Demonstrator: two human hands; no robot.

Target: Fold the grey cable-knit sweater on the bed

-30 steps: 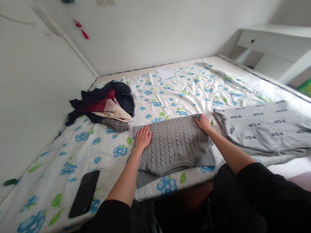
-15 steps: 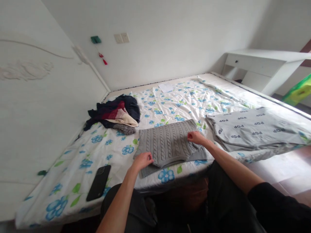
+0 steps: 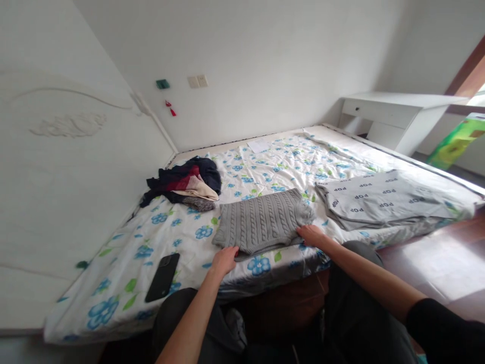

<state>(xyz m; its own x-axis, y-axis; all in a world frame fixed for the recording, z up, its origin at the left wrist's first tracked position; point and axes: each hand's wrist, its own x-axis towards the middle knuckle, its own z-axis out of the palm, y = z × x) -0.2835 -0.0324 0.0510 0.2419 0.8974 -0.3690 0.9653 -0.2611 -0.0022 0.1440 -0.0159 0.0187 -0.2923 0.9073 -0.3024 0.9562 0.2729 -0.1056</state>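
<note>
A grey cable-knit sweater (image 3: 261, 217) lies folded on the flowered bed sheet (image 3: 204, 231), close to the bed's front edge. At its near left corner, my left hand (image 3: 225, 260) is closed on the ribbed edge, fingertips partly hidden. My right hand (image 3: 311, 235) grips the near right corner, its fingers curled around the knit. Between the hands the near edge runs almost straight, with layers stacked beneath it.
A black phone (image 3: 162, 277) lies at the left front. Behind it is a heap of dark, red and cream clothes (image 3: 193, 182). A light grey garment printed "POP" (image 3: 379, 197) lies flat at right. Paper (image 3: 258, 146) rests farther back, and a white desk (image 3: 394, 114) stands beyond the bed.
Both hands have come down onto the sweater's near corners and closed there. The lower layer that stuck out at the near left is now tucked in line. The view has shifted slightly.
</note>
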